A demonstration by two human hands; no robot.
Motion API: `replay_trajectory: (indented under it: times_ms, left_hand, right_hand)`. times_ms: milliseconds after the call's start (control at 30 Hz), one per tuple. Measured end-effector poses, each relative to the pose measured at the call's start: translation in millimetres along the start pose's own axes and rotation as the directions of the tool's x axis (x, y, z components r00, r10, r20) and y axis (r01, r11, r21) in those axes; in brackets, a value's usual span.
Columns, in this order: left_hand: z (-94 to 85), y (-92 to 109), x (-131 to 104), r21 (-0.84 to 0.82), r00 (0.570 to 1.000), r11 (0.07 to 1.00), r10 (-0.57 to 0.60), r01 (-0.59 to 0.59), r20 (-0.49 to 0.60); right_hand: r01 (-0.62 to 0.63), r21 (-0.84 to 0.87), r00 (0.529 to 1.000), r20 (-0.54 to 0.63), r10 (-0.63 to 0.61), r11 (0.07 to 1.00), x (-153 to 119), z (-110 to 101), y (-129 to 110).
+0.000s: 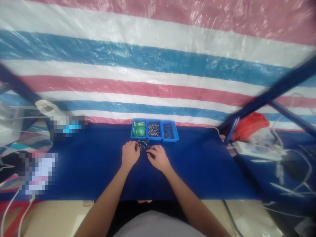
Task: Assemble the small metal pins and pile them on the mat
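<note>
A small loose pile of thin metal pieces that look like screws or pins [143,144] lies on the blue tabletop, just in front of three blue bins. At its left edge rests my left hand [130,154], fingers loosely bent, with a gap between thumb and forefinger. On the other side, my right hand [160,159] has its thumb and fingers drawn together near the pile; anything between them is too small to make out. Green packets fill the left bin [132,131]. Similar metal pieces lie in the middle bin [155,138] and darker ones in the right bin [175,135].
A striped plastic sheet [158,79] hangs behind the blue table [197,171]. Blue frame bars [271,89] slant up at both sides. A white roll [46,107] stands at left. A red bag [251,125] and white power strip [256,149] with cables lie at right.
</note>
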State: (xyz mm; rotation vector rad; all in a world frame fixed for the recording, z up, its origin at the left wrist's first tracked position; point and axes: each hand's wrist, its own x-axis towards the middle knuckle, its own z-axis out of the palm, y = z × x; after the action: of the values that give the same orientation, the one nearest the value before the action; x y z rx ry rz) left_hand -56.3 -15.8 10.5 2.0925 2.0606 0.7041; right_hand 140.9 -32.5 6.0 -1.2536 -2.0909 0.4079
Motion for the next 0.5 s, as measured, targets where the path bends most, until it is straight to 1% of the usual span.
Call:
replay_trajectory:
  times_ms: [333,500]
  left_hand:
    - [-1.6,1.2,1.5,0.008,1.000,1.000,-0.012,0.012,0.028]
    - [-3.8,1.4,0.3,-0.005,1.000,1.000,-0.017,0.017,0.011]
  right_hand:
    - [-0.014,-0.005,1.000,0.020,0.014,1.000,1.6,-0.6,-1.3]
    - [-0.008,-0.032,0.999,0.042,0.009,0.999,1.7,0.2,-0.3]
